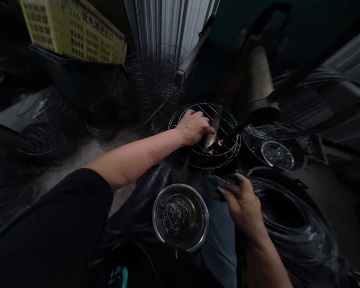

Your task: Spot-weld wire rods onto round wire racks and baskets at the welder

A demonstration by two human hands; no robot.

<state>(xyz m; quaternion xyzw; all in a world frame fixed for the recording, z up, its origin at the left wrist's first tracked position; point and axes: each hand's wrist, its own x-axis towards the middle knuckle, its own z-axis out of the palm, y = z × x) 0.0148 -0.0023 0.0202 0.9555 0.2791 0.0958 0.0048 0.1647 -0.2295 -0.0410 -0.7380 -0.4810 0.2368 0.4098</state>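
Note:
My left hand [195, 126] is closed on a round wire rack [225, 160] of two rings with crossing wires. The rack lies tilted around a metal bar [211, 138], and a copper-coloured rod tip [220, 143] meets its wires. Lower right, my right hand [243, 206] is blurred, its fingers drawn together over my knee around something small and dark that I cannot make out. A steel bowl [204, 218] of short, bent wire pieces [175, 214] rests on my lap, just left of that hand.
Ahead stands a dark machine with a thick cylinder [261, 80]. At right are a large wire coil [297, 236] and a shiny dish of small metal pieces [277, 155]. A yellow crate [99, 36] sits upper left, near stacked wire rings [144, 84].

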